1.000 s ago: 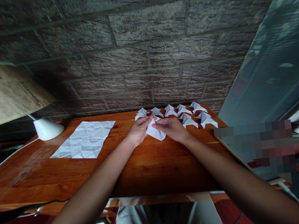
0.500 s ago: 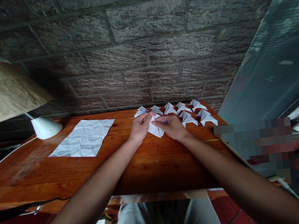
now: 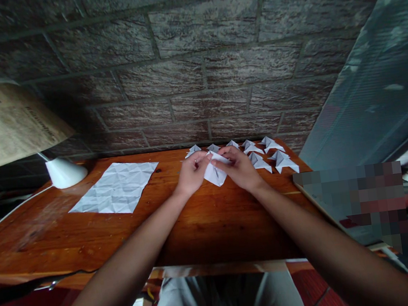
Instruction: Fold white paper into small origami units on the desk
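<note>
A small folded piece of white paper [image 3: 215, 175] is held up between my two hands, one corner pointing down toward me. My left hand [image 3: 192, 173] pinches its left side, thumb on the near face. On the opposite side my right hand [image 3: 240, 169] grips it, the thumb pressed near the middle and the fingers behind. Just beyond and to the right stand several folded white paper pieces [image 3: 284, 161] in two rows, some partly hidden by my hands. To the left lies a creased white paper sheet [image 3: 116, 187], spread flat.
A lamp with a white base [image 3: 65, 173] and a newsprint shade [image 3: 12, 122] stands at the left of the wooden table [image 3: 213, 231]. Behind the table rises a stone-block wall [image 3: 164, 73]. A grey-green panel [image 3: 367, 63] slants along the right side.
My right hand has shifted its hold, its fingers now higher behind the paper and the thumb nearer the top middle. The paper's lower face shows more openly. The view has moved slightly.
</note>
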Demonstrator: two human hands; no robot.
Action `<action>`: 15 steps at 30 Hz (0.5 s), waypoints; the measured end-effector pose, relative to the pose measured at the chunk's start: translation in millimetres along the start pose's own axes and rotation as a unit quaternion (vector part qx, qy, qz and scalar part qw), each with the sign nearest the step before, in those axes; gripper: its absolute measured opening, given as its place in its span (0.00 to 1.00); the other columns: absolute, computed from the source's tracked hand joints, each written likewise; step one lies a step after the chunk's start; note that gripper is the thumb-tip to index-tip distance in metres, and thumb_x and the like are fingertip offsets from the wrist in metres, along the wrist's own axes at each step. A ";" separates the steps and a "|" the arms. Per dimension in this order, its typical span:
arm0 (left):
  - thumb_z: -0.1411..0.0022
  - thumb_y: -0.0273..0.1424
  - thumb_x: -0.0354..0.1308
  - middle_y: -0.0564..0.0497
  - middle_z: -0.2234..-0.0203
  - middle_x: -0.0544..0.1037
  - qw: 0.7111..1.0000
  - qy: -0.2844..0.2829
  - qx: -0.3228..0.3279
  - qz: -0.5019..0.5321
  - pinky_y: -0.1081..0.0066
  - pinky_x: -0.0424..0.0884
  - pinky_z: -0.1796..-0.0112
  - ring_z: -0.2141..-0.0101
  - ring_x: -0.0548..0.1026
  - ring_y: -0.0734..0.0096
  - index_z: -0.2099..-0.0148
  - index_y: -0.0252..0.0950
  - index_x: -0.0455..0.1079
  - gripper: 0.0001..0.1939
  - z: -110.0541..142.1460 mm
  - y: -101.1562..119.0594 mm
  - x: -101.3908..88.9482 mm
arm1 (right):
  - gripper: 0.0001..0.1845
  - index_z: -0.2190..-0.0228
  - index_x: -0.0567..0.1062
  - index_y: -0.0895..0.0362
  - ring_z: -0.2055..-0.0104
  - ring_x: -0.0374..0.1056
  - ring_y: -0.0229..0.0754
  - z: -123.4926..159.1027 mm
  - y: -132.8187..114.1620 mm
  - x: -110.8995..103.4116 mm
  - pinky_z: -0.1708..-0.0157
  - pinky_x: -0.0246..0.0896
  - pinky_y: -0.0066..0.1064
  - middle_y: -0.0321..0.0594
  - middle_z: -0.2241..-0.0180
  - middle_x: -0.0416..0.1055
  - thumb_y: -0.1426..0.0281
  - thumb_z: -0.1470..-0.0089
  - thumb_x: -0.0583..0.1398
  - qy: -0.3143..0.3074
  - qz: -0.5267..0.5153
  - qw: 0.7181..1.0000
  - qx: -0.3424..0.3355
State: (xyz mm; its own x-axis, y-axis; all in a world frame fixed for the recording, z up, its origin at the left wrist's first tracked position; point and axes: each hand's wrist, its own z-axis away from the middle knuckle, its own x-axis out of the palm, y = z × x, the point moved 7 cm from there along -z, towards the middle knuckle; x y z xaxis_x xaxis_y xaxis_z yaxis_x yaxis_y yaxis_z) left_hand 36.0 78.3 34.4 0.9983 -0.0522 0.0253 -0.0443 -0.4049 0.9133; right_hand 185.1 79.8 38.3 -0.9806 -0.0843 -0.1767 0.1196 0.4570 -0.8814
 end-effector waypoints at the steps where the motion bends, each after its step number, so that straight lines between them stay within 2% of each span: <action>1: 0.43 0.44 0.66 0.52 0.74 0.78 1.000 0.002 0.007 -0.007 0.72 0.64 0.69 0.72 0.71 0.71 0.64 0.35 0.76 0.16 0.6 1.6 -0.1 | 0.22 0.58 0.73 0.54 0.61 0.75 0.44 -0.6 0.6 -0.8 0.60 0.69 0.34 0.40 0.62 0.79 0.55 0.51 0.68 -0.002 -0.006 1.000 0.007; 5: 0.39 0.43 0.63 0.50 0.70 0.79 0.998 0.022 0.041 -0.040 0.72 0.67 0.65 0.68 0.74 0.68 0.62 0.36 0.75 0.14 3.5 8.9 -1.9 | 0.20 0.59 0.75 0.54 0.62 0.73 0.43 -1.1 -1.0 -0.4 0.61 0.67 0.34 0.40 0.62 0.79 0.54 0.48 0.65 -0.015 0.024 1.000 -0.002; 9: 0.36 0.40 0.60 0.49 0.68 0.81 0.991 0.055 0.083 -0.091 0.71 0.67 0.62 0.67 0.75 0.67 0.62 0.37 0.75 0.11 7.0 17.5 -5.0 | 0.21 0.62 0.78 0.56 0.67 0.69 0.42 1.2 -2.0 6.1 0.65 0.64 0.32 0.39 0.66 0.76 0.52 0.46 0.63 -0.041 0.063 0.997 -0.013; 15: 0.34 0.40 0.58 0.49 0.68 0.82 0.986 0.076 0.088 -0.118 0.71 0.67 0.65 0.67 0.76 0.67 0.61 0.37 0.75 0.11 8.3 15.7 -9.0 | 0.23 0.60 0.79 0.57 0.68 0.67 0.40 3.6 -1.4 11.2 0.67 0.62 0.31 0.38 0.67 0.76 0.52 0.49 0.66 -0.050 0.021 0.999 0.002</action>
State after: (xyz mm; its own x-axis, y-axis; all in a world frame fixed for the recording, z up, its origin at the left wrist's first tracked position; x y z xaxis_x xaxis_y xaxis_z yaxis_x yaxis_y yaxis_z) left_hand 26.0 64.8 45.1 0.9752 0.1936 -0.1072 0.1974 -0.5423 0.8167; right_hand 174.5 75.0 35.9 -0.9545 -0.1528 -0.2560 0.1609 0.4587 -0.8739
